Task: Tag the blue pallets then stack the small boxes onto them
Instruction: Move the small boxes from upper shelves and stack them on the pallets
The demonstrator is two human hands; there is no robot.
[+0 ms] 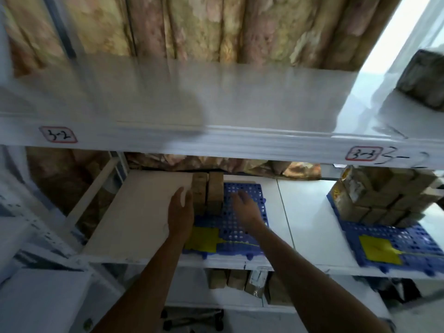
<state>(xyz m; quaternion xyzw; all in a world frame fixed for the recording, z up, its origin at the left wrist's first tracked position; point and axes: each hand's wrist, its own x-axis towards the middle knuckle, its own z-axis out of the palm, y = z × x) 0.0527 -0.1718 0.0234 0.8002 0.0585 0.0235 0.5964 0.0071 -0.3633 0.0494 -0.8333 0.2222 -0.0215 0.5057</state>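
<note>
A blue perforated pallet (247, 198) lies on the white middle shelf, with a yellow tag (204, 239) on its near left corner. Two small brown boxes (209, 191) stand side by side on its far left part. My left hand (180, 210) is beside the left box, fingers extended against its side. My right hand (247, 207) hovers over the pallet just right of the boxes, fingers apart, holding nothing. A second blue pallet (394, 239) at the right bears a yellow tag (379, 249) and a stack of several brown boxes (382, 195).
The white shelf (144, 212) has a front edge near me. An upper shelf beam (216, 140) carries labels "3-2" (58, 135) and "3-3" (363, 153). More brown boxes (230, 280) sit on the shelf below. A patterned curtain (192, 25) hangs behind.
</note>
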